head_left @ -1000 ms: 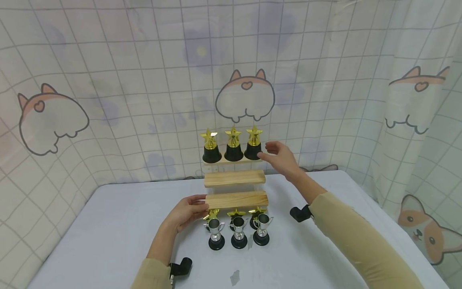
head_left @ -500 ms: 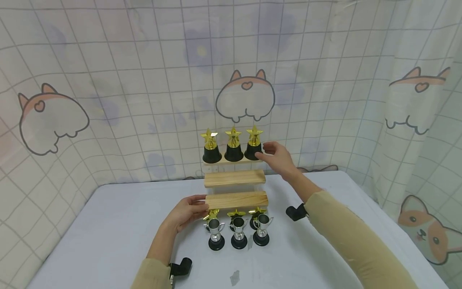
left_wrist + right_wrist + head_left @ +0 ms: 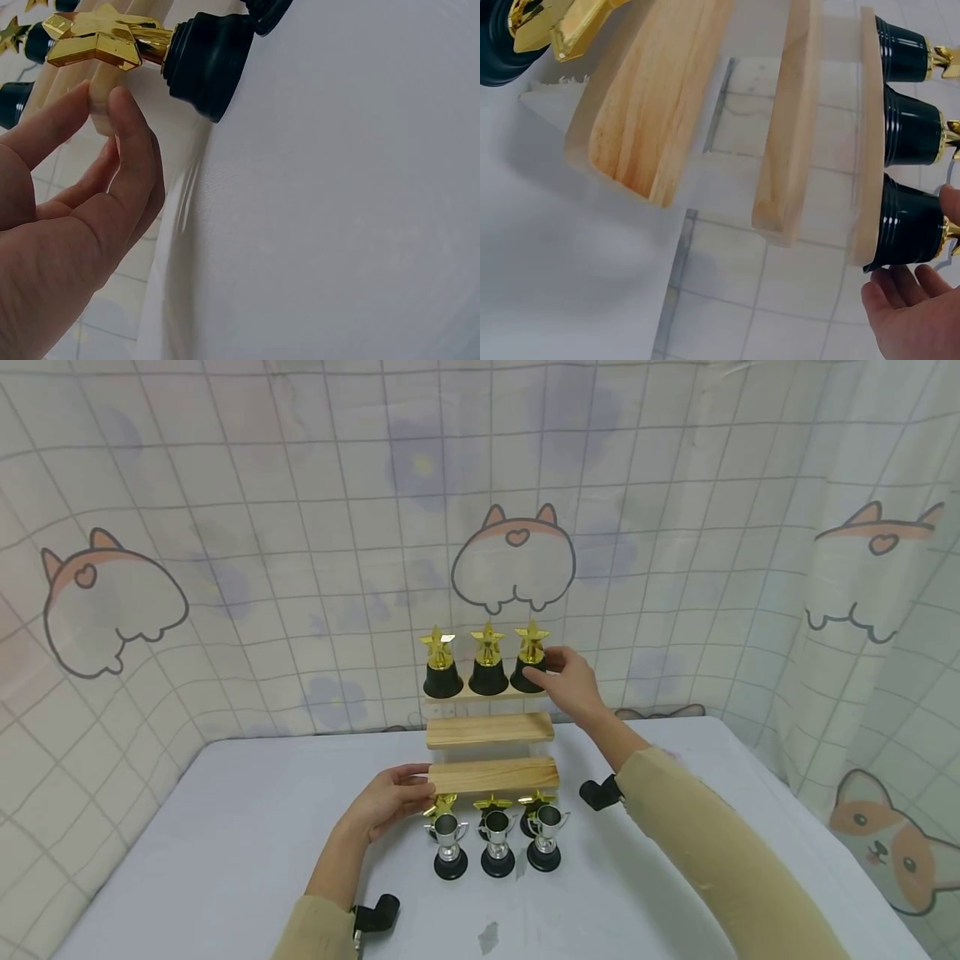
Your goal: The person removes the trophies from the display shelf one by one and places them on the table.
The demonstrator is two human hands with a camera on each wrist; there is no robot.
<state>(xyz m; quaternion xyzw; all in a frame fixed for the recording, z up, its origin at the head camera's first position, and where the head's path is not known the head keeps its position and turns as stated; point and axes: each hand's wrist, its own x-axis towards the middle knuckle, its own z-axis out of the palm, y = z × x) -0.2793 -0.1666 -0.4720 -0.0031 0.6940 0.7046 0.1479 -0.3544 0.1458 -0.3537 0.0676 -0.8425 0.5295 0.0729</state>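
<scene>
My left hand (image 3: 390, 797) pinches the left end of the lowest wooden shelf (image 3: 493, 774) between thumb and fingertips. The left wrist view shows that shelf end (image 3: 103, 101) between the finger pads. At the top shelf (image 3: 480, 695), my right hand (image 3: 572, 685) holds the rightmost gold star trophy (image 3: 531, 647) by its black base, thumb in front. In the right wrist view the fingers curl at the side of that black base (image 3: 909, 225). Two matching trophies, a middle one (image 3: 488, 660) and a left one (image 3: 441, 664), stand upright beside it.
Between the two shelves sits a middle wooden shelf (image 3: 490, 729). Three silver cup trophies, one being the middle cup (image 3: 497, 843), stand in front on the white-covered table (image 3: 247, 843). Behind them are three gold star trophies, partly hidden under the lowest shelf. A checkered curtain (image 3: 300, 568) hangs behind.
My right hand has moved left, from beside the rightmost star trophy to around its base. My left hand stays on the lowest shelf's end. The trophies have not visibly moved.
</scene>
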